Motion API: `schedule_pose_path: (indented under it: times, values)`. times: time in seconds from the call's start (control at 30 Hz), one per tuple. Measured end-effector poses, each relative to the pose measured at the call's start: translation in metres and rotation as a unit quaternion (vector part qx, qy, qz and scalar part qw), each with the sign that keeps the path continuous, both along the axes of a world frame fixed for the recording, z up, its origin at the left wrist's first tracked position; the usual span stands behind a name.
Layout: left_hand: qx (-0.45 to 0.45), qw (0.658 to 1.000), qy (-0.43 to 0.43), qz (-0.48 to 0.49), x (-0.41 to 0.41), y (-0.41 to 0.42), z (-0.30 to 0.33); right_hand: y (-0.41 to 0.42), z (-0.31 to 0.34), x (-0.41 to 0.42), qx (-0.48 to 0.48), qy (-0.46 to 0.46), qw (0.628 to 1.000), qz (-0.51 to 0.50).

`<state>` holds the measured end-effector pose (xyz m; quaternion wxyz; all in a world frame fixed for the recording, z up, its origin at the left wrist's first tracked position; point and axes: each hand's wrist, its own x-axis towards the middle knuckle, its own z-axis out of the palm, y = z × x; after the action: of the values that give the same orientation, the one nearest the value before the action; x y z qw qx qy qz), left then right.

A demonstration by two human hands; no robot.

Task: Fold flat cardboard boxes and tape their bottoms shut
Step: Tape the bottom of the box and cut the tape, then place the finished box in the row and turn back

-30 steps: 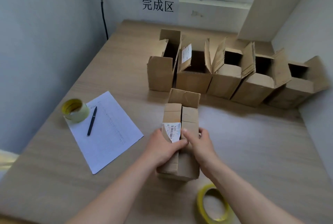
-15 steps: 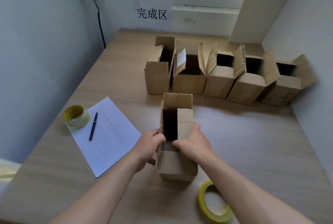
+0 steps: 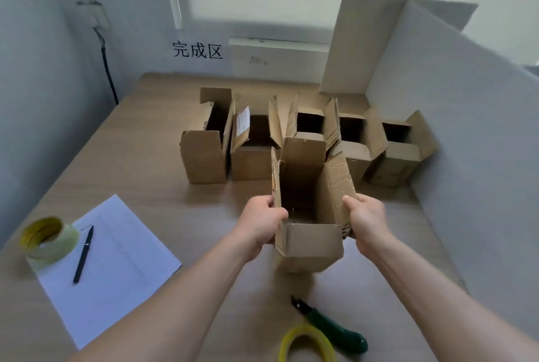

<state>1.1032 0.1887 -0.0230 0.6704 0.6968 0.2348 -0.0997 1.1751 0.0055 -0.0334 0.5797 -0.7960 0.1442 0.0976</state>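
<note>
**Box held open above the counter, one hand on each side flap**

The box [image 3: 309,216] sits at the centre of the view, open end up, held between both hands over the counter [image 3: 145,157]. Whether its base touches the counter cannot be told. Its four top flaps stand open: the far flap upright, the near flap folded outward toward the person, the side flaps spread left and right.

The left hand [image 3: 262,224] grips the left flap. Its fingers curl round the flap's edge, with the thumb on the near side. The right hand [image 3: 367,216] holds the right flap, thumb on the flap's inner face; its other fingers lie behind the cardboard and cannot be seen.

A row of five boxes [image 3: 256,154] stands behind the held box, near the far wall, all with open tops and raised flaps. The row runs from left to right, each box just beside the next. The wall above carries the characters 完成区 [image 3: 197,50].

On the left of the counter lies a sheet [image 3: 116,259] with a pen [image 3: 83,255] on it. A tape roll [image 3: 48,240] stands at the sheet's left corner. Near the lower edge of the view, a yellow tape ring [image 3: 306,344] lies just beside a green-handled cutter [image 3: 329,326]. A white panel [image 3: 452,128] borders the counter on the right.
</note>
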Motion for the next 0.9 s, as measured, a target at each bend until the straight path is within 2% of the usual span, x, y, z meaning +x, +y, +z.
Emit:
schedule_pose_path:
  times: [0.1,0.27,0.5,0.63,0.77,0.83,0.9]
  values:
    - [0.024,0.999,0.001,-0.046,0.033,-0.055,0.002,-0.052,-0.007,0.027,-0.049,-0.023,0.997,-0.051]
    - [0.015,0.995,0.008,-0.095,0.085,-0.146,-0.014,-0.14,-0.025,0.066,-0.066,0.0,0.99,-0.122]
    - [0.031,0.992,0.008,-0.124,0.147,-0.227,-0.031,-0.204,-0.028,0.114,-0.116,-0.039,0.98,-0.157]
    - [0.054,0.991,-0.003,-0.125,0.163,-0.252,-0.032,-0.22,-0.026,0.137,-0.158,-0.04,0.977,-0.14]
    - [0.119,0.981,-0.024,-0.15,0.167,-0.256,-0.026,-0.219,-0.017,0.145,-0.184,-0.032,0.975,-0.119]
    - [0.17,0.971,-0.047,-0.162,0.165,-0.247,-0.02,-0.209,-0.007,0.139,-0.236,-0.075,0.964,-0.1]
    - [0.218,0.961,-0.061,-0.161,0.158,-0.233,-0.013,-0.194,0.005,0.128,-0.291,-0.16,0.942,-0.056]
